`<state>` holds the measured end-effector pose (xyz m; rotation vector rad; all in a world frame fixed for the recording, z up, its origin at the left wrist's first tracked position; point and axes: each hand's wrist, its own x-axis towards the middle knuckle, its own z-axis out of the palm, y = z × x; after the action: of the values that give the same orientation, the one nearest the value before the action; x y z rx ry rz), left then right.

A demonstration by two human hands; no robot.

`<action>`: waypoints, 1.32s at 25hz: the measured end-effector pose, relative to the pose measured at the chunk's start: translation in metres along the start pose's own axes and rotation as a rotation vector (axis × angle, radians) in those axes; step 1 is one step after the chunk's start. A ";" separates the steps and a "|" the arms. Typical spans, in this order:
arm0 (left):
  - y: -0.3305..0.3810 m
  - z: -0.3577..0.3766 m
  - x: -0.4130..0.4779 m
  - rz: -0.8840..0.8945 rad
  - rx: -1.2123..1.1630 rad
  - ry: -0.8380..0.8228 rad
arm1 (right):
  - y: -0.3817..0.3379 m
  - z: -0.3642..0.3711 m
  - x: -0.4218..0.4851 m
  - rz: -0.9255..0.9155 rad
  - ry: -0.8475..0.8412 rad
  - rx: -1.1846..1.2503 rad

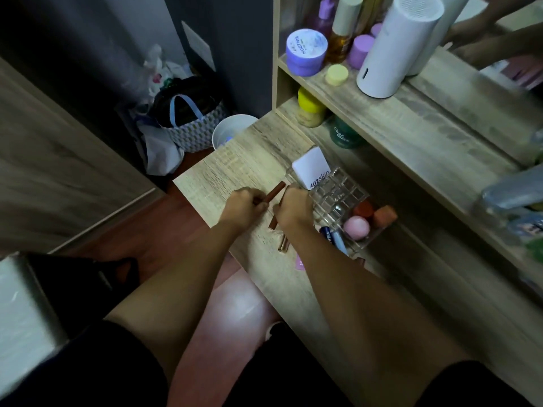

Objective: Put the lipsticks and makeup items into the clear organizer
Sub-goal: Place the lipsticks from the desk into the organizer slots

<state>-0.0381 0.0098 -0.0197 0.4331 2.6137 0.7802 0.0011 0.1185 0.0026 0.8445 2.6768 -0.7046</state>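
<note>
Several items, among them a white compact and sponges, are already placed in the clear organizer, while one brown lipstick is clamped in the left hand, another is gripped by the right hand, and a gold tube is left on the table.

Head view, steeply downward, slightly blurred, near desk

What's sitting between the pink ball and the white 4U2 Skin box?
In the head view, the clear organizer's empty grid cells fill the stretch between the pink ball and the white box; a red-brown sponge sits nearby.
</note>
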 end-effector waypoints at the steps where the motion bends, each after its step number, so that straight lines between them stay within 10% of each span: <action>1: -0.002 -0.001 0.001 0.003 -0.014 -0.006 | -0.002 0.000 0.000 0.022 0.002 0.027; 8: 0.005 -0.018 -0.011 -0.150 -0.453 -0.076 | 0.016 -0.035 -0.010 0.005 0.131 0.434; 15: 0.085 -0.038 0.023 0.166 -0.504 -0.176 | 0.084 -0.090 -0.008 0.046 0.333 0.693; 33: 0.137 0.005 0.062 0.408 0.016 -0.226 | 0.107 -0.089 0.017 0.004 0.197 0.316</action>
<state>-0.0654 0.1456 0.0386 1.0178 2.3495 0.7800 0.0426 0.2489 0.0327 1.0446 2.7747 -1.1188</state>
